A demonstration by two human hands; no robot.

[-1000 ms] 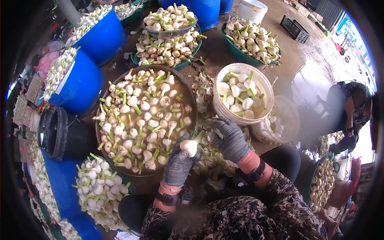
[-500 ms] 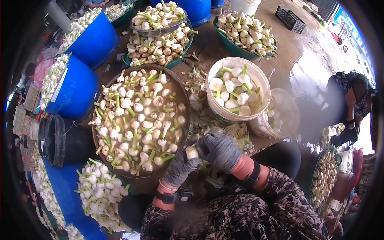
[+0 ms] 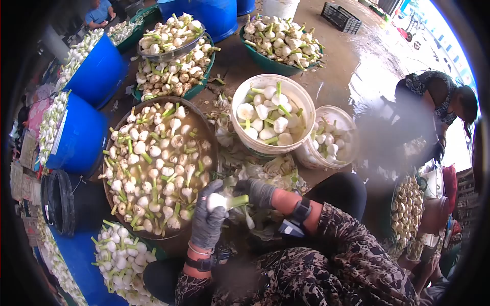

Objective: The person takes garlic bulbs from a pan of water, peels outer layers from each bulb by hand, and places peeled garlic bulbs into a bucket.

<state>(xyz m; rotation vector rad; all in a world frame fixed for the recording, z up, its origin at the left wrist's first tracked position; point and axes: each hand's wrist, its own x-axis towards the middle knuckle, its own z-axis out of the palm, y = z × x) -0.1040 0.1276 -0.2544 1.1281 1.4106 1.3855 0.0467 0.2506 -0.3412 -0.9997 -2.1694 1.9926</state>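
Note:
In my gloved left hand [image 3: 207, 218] is a white garlic bulb [image 3: 217, 202], its cut green stalk pointing right. My gloved right hand [image 3: 259, 193] is beside the stalk with its fingers curled; whatever they hold is hidden. Left of my hands stands a wide round basin [image 3: 215, 145] of murky water with many garlic bulbs floating in it. Beyond my right hand is a white bucket [image 3: 236, 118] of cleaned bulbs, next to a second white bucket [image 3: 348, 121] with fewer bulbs. Loose peelings [image 3: 275, 173] lie on the ground between my hands and the buckets.
Blue tubs [image 3: 81, 140] heaped with garlic line the left, near a black bucket [image 3: 61, 201]. Green basins [image 3: 265, 62] of garlic stand at the back, with a black crate [image 3: 341, 19] beyond. One person [image 3: 434, 97] bends over at right; another [image 3: 100, 14] sits back left.
The bulb in my left hand has turned, so its green stalk now shows pointing right. My right hand has drawn away from the bulb and lower. The whole view has shifted.

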